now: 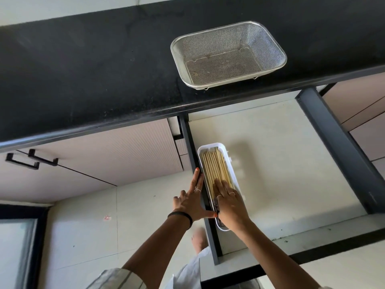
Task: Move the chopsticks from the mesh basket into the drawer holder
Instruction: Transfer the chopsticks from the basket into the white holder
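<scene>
Reaching down from the bottom of the frame, our two forearms are stretching toward the open drawer, and a dark band is circling our left wrist. We are laying our left hand flat with fingers straight and spread along the dark left wall of the drawer, just beside the one white holder, with the thumb pointing toward our other hand. We are pressing our right hand palm-down, fingers straight and close together, on the near part of the chopsticks, which are lying side by side inside the holder as one pale bundle; we cannot count them singly. Our right hand is covering the near end of the holder, so we are not seeing how the sticks end there. We are wearing one ring on the left hand and two on the right. Up on the black tabletop, one mesh basket is sitting near the edge, well apart from the holder, holding no chopsticks. Two black handles are showing on the cabinet fronts at left. One foot is resting on the pale floor tiles beside the drawer.
</scene>
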